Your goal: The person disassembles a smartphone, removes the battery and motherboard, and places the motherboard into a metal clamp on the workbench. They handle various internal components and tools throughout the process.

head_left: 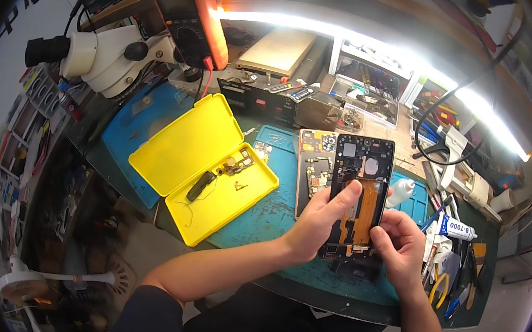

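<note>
An opened smartphone frame (370,206), black with an orange-brown ribbon cable down its middle, is held upright between my hands over the mat. My left hand (316,226) grips its left edge, the thumb lying across the inner face and the fingers hidden behind. On the lower right edge, my right hand (402,248) pinches the frame between thumb and curled fingers. Just behind it lies a flat piece with circuit boards (317,171), partly covered by the frame. To the left, an open yellow case (187,141) contains a black part (201,186) and small circuit boards (238,162).
A white bottle (401,192) and a white-and-blue tube (459,229) are right of my hands, near yellow-handled pliers (440,289) and other tools. A microscope (105,61) and an orange multimeter (187,18) stand at the back left. A bright light strip (319,27) crosses behind.
</note>
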`<control>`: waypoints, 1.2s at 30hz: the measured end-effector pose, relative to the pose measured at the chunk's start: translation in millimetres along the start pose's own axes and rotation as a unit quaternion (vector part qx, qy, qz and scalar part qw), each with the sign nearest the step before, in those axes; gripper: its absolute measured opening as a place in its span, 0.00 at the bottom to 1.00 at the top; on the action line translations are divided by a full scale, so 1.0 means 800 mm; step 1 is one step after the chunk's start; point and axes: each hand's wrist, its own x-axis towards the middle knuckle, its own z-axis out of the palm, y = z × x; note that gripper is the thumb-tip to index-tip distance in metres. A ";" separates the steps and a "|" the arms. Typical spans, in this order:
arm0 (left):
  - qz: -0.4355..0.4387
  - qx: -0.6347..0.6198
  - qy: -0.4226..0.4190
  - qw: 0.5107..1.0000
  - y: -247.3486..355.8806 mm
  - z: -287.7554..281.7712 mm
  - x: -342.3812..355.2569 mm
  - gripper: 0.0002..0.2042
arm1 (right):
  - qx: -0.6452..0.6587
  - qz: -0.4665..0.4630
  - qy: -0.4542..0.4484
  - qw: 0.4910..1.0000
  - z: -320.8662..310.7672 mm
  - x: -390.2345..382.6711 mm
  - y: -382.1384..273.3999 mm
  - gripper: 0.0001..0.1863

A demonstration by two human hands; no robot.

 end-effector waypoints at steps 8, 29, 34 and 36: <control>-0.001 -0.035 -0.010 0.999 -0.002 -0.003 0.002 0.24 | -0.009 0.011 -0.003 1.000 -0.001 0.000 0.000 0.13; 0.000 -0.031 -0.006 1.000 -0.005 -0.005 0.003 0.25 | -0.014 -0.012 0.001 1.000 0.001 0.000 0.002 0.13; -0.004 -0.033 -0.003 0.999 -0.004 -0.005 0.002 0.25 | -0.018 -0.015 0.001 1.000 0.001 0.001 0.003 0.13; -0.002 -0.033 -0.005 0.999 -0.005 -0.005 0.002 0.25 | -0.017 -0.014 0.001 1.000 0.001 0.000 0.003 0.13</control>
